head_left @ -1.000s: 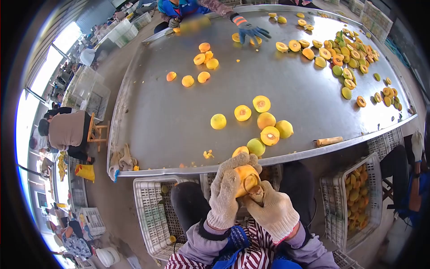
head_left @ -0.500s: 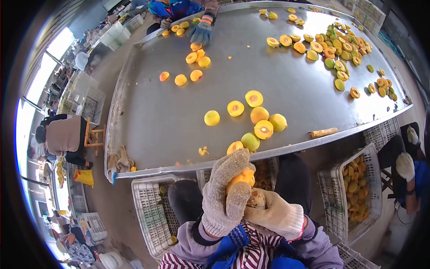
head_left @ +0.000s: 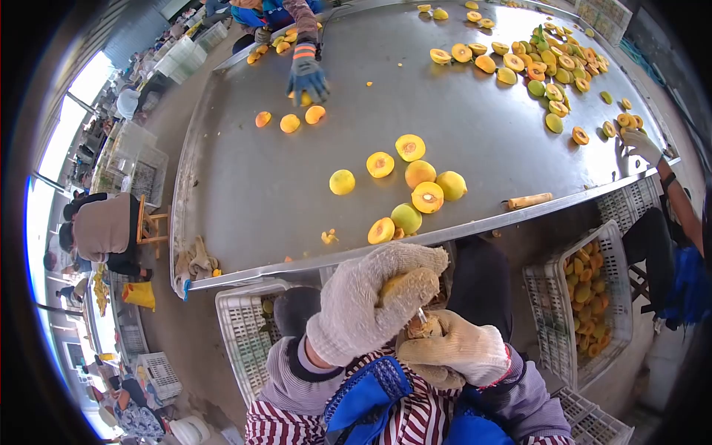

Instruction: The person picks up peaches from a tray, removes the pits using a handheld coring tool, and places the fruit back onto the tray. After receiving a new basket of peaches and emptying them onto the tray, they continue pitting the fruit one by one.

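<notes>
My left hand (head_left: 377, 300), in a knitted glove, is closed around a yellow peach piece (head_left: 391, 286), mostly hidden by the fingers. My right hand (head_left: 461, 348), also gloved, grips a small tool (head_left: 423, 323) with a brownish handle and a short metal end, close under the left fingers. Both hands are over my lap, just off the table's near edge. On the metal table (head_left: 267, 196) beyond them lie several whole-looking and cut peaches, among them a halved one (head_left: 428, 197) with its pit showing and a greenish one (head_left: 406, 218).
A wooden-handled tool (head_left: 529, 201) lies by the table edge. A large heap of peach halves (head_left: 556, 63) is at the far right. Crates stand below, one full of peaches (head_left: 589, 297). Co-workers' gloved hands (head_left: 308, 80) reach over the table from the far left and right.
My left hand has turned over the peach, now covering most of it. The far co-worker's hand moved nearer over the peaches. Another co-worker's hand now reaches onto the table at right.
</notes>
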The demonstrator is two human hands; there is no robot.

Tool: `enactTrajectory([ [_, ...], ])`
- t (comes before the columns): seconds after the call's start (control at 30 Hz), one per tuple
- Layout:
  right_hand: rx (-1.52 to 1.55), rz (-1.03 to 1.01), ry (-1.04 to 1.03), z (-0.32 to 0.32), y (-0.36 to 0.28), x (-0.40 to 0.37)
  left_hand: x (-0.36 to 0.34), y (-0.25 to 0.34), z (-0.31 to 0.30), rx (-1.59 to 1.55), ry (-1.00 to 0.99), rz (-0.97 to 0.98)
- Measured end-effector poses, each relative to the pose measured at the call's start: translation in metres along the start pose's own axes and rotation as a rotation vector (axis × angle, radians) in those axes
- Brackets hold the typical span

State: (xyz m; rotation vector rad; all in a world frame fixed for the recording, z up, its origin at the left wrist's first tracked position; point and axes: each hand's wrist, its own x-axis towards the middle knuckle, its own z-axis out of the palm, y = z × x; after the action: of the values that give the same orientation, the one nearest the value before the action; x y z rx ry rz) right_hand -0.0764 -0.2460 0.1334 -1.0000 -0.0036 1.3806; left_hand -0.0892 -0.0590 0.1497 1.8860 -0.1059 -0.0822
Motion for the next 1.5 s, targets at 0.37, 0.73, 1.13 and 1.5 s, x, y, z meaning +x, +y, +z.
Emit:
enactTrajectory([
  [0.37, 0.388, 0.080, -0.463, -0.024, 0.023, 0.006, -0.004, -0.025, 0.007, -0.359, -0.118, 0.300],
  [0.73, 0.533, 0.046, -0.395, -0.023, 0.050, 0.015, -0.022, -0.029, 0.040, -0.854, 0.117, 0.032],
  [1.13, 0.679, 0.018, -0.363, -0.015, 0.061, 0.026, -0.023, -0.040, 0.037, -1.118, 0.127, -0.029],
  [1.5, -0.389, -0.111, -0.657, 0.043, 0.037, 0.039, -0.020, -0.062, 0.042, -1.211, 0.064, -0.395],
])
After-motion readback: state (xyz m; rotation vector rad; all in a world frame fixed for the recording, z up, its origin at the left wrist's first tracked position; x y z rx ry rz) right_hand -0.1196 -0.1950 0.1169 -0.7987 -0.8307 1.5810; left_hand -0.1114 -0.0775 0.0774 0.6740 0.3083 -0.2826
